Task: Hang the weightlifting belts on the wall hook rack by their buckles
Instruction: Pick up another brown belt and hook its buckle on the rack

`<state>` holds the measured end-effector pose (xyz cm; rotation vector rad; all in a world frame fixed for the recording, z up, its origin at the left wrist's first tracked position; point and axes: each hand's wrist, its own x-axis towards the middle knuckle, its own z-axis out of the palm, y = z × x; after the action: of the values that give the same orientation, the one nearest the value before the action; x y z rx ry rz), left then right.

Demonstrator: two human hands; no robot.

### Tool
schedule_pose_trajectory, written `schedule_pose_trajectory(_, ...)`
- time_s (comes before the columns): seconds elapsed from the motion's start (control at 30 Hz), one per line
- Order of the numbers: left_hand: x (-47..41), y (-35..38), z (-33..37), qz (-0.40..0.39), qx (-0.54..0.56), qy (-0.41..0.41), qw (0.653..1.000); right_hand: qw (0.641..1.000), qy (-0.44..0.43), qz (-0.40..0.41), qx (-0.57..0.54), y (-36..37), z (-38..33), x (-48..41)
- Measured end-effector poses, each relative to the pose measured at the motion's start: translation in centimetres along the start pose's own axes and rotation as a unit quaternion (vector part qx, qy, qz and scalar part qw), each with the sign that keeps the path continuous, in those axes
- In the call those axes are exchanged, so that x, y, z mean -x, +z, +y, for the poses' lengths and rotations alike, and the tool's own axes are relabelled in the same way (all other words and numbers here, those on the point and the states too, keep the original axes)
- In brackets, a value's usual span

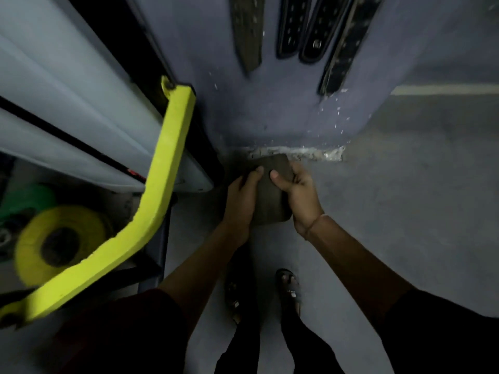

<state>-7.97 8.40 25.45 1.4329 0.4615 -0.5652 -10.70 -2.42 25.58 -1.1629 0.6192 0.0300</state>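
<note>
Grey floor [405,211] met a blue-grey wall [270,114], with four hanging belts [290,25] along the wall's top edge. I gripped a wide dark belt [270,195] by both its side edges, left hand [240,201] and right hand [299,193] curled round it, above the wall's foot. To my left stood a yellow frame [167,163].

Matt, leathery brown belt [271,190]; scuffed painted wall [283,114]; glossy yellow metal frame [167,157].
</note>
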Motion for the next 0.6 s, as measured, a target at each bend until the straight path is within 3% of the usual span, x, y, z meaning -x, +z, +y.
schedule_pose_trajectory(0.17, 5.1, 2.1, 10.4, -0.014, 0.014, 0.077, 0.997, 0.996, -0.081, -0.042, 0.009, 3.1, -10.4, 4.0)
schedule_pose_trajectory(0.4, 13.0, 5.4, 22.7, -0.078, 0.076, 0.114, 0.988, 0.979, -0.162, -0.119, 0.021, 3.6, -23.2, 9.9)
schedule_pose_trajectory(0.47, 15.3, 6.3, 25.0, -0.121, 0.085, 0.131, 0.98, 0.974, -0.189, -0.118, 0.038, 3.4, -25.7, 11.2)
schedule_pose_trajectory(0.6, 18.0, 7.3, 28.1, -0.088, 0.1, 0.247, 0.96, 0.972, -0.221, -0.078, 0.027, 3.6, -30.5, 12.8)
